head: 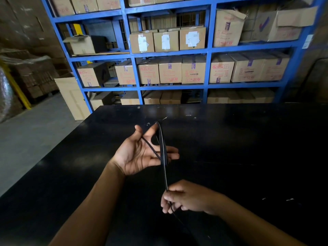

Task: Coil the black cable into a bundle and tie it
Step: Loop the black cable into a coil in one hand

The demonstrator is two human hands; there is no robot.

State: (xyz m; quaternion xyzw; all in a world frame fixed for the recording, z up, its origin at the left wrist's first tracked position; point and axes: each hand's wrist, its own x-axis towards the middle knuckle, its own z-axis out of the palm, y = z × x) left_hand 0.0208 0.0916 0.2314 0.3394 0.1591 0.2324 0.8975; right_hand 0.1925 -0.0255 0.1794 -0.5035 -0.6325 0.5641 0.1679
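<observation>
Holding several loops of the black cable (162,148) around its spread fingers, the left hand (142,153) is palm-up and wide open over the black worktop (248,148); the right hand (184,197) pinches the loose strand lower down, fingers closed on it; blue shelving (209,52) stacked with cardboard boxes (170,70) stands behind.
</observation>
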